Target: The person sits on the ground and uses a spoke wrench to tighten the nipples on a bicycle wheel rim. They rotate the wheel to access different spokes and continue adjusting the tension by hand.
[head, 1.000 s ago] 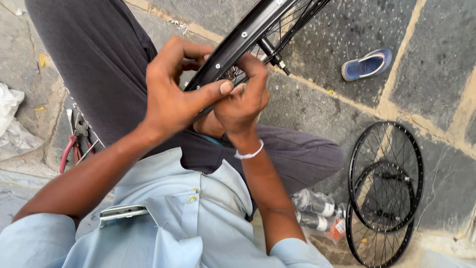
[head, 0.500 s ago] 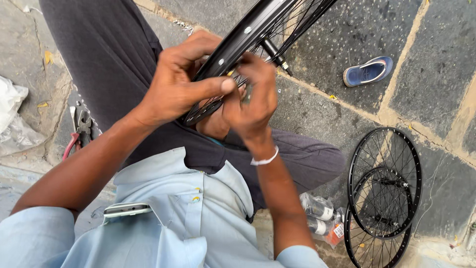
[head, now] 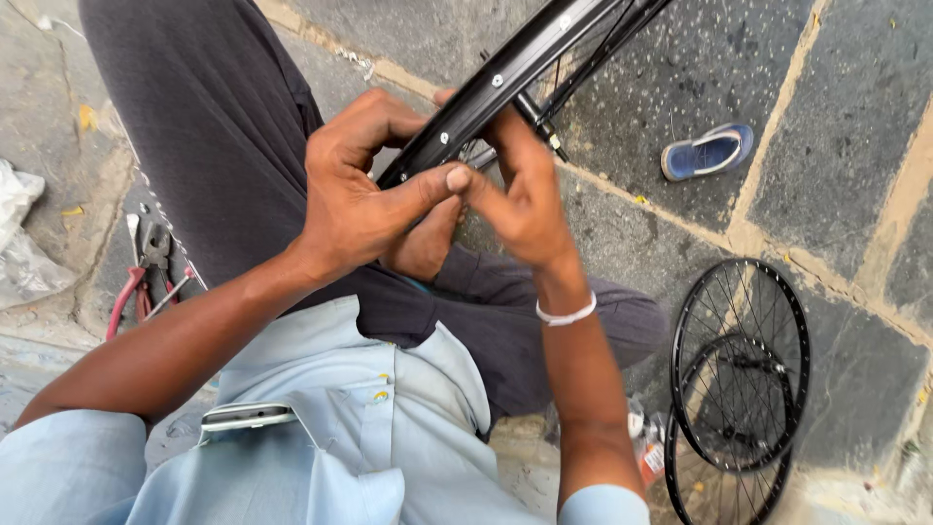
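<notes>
Outdoors, on stone paving (head: 855, 126), a seated person in dark trousers (head: 214, 126) and a pale blue shirt (head: 369, 437) works on a black bicycle rim (head: 505, 73) held over the lap, its upper part cut off by the frame's top edge. Compared with a moment ago the rim sits a little higher and the hands have drawn closer under it, which suggests fine work at one spot along the rim. The left hand (head: 364, 190) is closed round the rim's lower edge, thumb pressed along it; the right hand (head: 525, 190) pinches at the spokes' side, fingers bunched, though what they hold, if anything, is hidden. Two spare wheels (head: 739, 379) lie stacked at the right, one partly out of view. A blue sandal (head: 708, 153) lies beyond. Red-handled pliers (head: 146, 277) rest by the left knee. A white band (head: 567, 314) circles the right wrist.
</notes>
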